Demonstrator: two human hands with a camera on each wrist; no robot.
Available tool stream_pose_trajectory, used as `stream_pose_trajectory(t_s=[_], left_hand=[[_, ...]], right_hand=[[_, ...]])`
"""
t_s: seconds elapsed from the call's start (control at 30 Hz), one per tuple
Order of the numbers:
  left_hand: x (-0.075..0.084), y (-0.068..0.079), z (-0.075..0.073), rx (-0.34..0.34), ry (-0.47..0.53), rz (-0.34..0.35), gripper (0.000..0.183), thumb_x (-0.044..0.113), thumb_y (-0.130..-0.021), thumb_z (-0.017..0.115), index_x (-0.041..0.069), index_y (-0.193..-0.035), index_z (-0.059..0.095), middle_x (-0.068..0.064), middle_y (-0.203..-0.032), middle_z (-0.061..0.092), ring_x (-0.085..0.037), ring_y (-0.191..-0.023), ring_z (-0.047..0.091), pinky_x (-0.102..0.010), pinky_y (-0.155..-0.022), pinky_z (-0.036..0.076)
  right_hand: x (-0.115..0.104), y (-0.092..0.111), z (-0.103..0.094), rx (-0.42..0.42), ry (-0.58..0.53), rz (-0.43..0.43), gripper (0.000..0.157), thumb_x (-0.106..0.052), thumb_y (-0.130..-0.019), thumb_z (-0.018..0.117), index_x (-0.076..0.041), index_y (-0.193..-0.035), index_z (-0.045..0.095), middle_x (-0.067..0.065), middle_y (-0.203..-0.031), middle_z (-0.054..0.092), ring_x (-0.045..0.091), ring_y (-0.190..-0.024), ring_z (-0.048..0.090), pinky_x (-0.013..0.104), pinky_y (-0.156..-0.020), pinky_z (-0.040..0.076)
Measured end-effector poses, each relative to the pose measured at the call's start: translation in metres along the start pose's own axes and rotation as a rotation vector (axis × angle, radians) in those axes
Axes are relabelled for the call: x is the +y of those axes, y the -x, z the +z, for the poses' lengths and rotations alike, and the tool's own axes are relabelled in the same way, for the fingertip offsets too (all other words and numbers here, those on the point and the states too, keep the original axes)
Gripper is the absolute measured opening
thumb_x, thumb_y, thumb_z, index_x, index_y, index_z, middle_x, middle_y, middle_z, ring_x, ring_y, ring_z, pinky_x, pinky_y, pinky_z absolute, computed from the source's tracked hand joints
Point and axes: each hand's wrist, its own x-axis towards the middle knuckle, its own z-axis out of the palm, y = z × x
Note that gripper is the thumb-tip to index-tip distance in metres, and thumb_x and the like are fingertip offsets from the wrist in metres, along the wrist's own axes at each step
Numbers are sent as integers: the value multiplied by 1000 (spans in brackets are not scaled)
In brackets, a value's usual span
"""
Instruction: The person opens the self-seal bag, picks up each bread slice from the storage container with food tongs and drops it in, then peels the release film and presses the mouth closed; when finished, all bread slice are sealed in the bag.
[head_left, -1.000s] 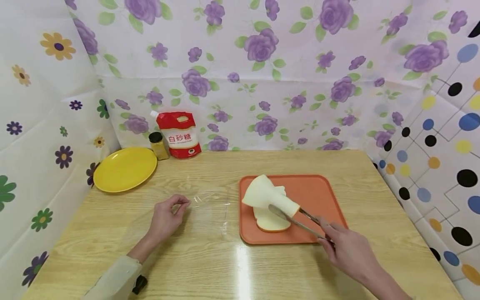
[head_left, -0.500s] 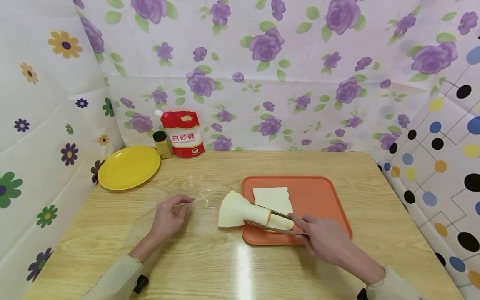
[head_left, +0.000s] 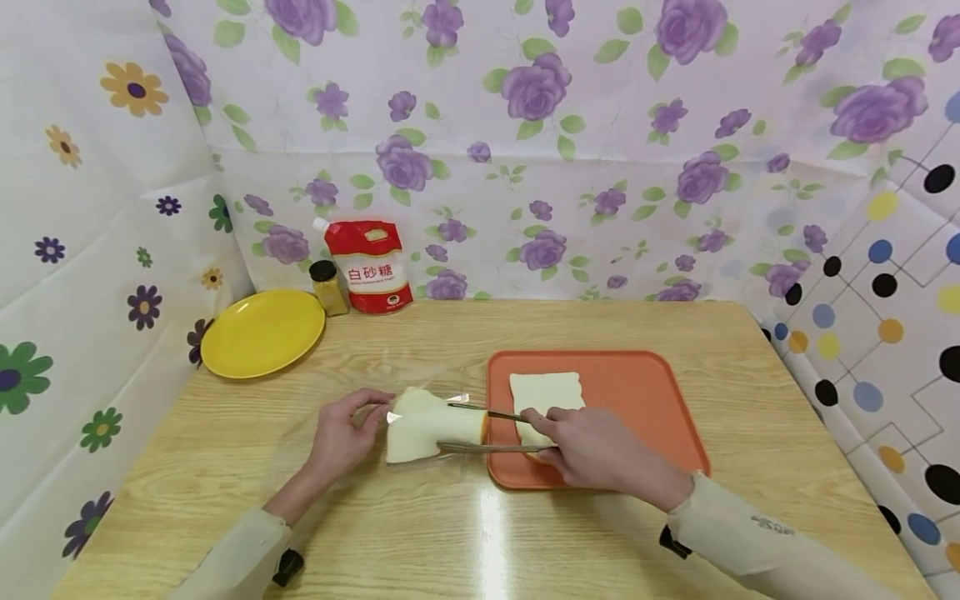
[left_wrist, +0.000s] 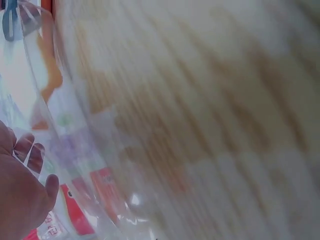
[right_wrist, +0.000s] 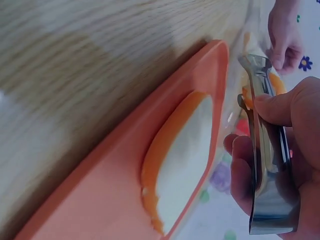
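My left hand [head_left: 341, 437] pinches the edge of a clear plastic bag [left_wrist: 75, 107] between thumb and fingers, over the table left of the tray. In my right hand [head_left: 603, 454] are metal tongs [right_wrist: 272, 200], pointing left with their arms around a slice of bread [head_left: 420, 435]. The held slice is folded narrow between the arms and fans out at its far end. That end is close by my left fingers, and shiny film glints over it at the bag's mouth. Another slice of bread [head_left: 546, 390] lies on the orange tray [head_left: 630, 400], partly hidden behind my right hand.
At the back left, a yellow plate [head_left: 262, 333] leans by the patterned wall covering. Beside it stand a small black-lidded jar [head_left: 328, 290] and a red and white sugar pouch [head_left: 371, 271]. The wooden table [head_left: 420, 533] runs to patterned sheets on three sides.
My right hand has carried the tongs and slice leftward from over the tray to the bag, uncovering the other slice. My left hand stays nearly in place, pinching the bag.
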Motion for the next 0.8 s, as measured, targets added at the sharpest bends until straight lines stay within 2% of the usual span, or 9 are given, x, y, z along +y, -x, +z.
stream_pose_trajectory(t_s=[0.07,0.27,0.43,0.57,0.7,0.8], left_hand=[[0,0,1,13,14,13,25,-19,-77,75,0,-93,74,-8,-92,75,-25,-85,72,-26,-76,55],[6,-1,1,46,66,28,28,-24,-74,74,-2,-91,73,-13,-91,75,-34,-85,72,-12,-85,48],[23,-5,-6,78,72,42,27,-29,-73,70,-7,-88,69,-23,-92,72,-43,-85,70,-12,-88,47],[31,-8,-11,95,76,48,27,-31,-71,70,-8,-88,68,-26,-93,71,-45,-86,69,-14,-90,47],[21,-5,-7,95,114,41,28,-29,-72,71,-7,-90,69,-24,-95,71,-42,-88,69,-15,-89,48],[10,0,-1,107,135,36,29,-29,-72,72,-6,-90,70,-24,-96,71,-42,-88,69,-16,-87,50]], right_hand=[[-2,-8,2,-7,0,-18,48,-28,-92,73,-13,-135,58,-5,-79,54,6,-46,37,23,-40,33],[-9,-26,3,9,-22,-71,43,-25,-91,74,-13,-129,56,-6,-75,52,7,-45,37,24,-41,36],[-8,-30,1,18,-39,-64,43,-23,-91,73,-12,-127,54,-6,-74,51,8,-43,36,24,-41,35],[-6,-28,-1,26,-42,-86,45,-24,-89,75,-13,-127,54,-7,-74,50,7,-43,36,24,-41,34],[-7,-30,-1,31,-35,-114,45,-24,-89,75,-13,-126,52,-7,-74,49,7,-44,36,25,-41,34],[-8,-34,1,18,-58,-103,44,-24,-90,74,-13,-127,52,-7,-74,49,8,-45,38,25,-42,36]])
